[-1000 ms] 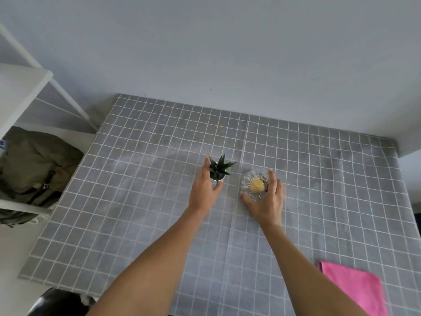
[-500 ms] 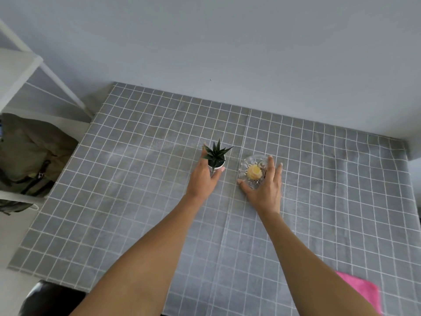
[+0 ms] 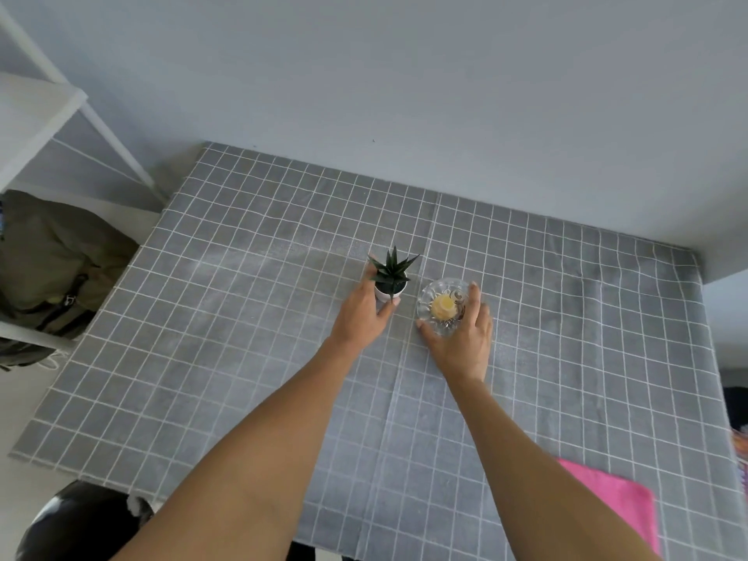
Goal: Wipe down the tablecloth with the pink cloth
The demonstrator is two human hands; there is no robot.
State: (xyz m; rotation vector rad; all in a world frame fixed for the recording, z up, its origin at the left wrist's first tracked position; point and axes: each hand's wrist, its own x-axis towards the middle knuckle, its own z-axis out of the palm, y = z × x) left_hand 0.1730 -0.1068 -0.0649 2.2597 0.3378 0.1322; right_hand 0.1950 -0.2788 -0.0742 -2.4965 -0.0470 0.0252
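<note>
Our left hand (image 3: 361,313) grips the small potted plant (image 3: 390,277); our right hand (image 3: 459,338) holds the glass dish (image 3: 441,305). The pink cloth (image 3: 619,504) lies apart on the tablecloth (image 3: 243,317).

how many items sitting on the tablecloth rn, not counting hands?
3. Potted succulent mid-table in the left hand; glass dish just right of it in the right hand; pink cloth at the near right corner, partly hidden by the forearm.
</note>
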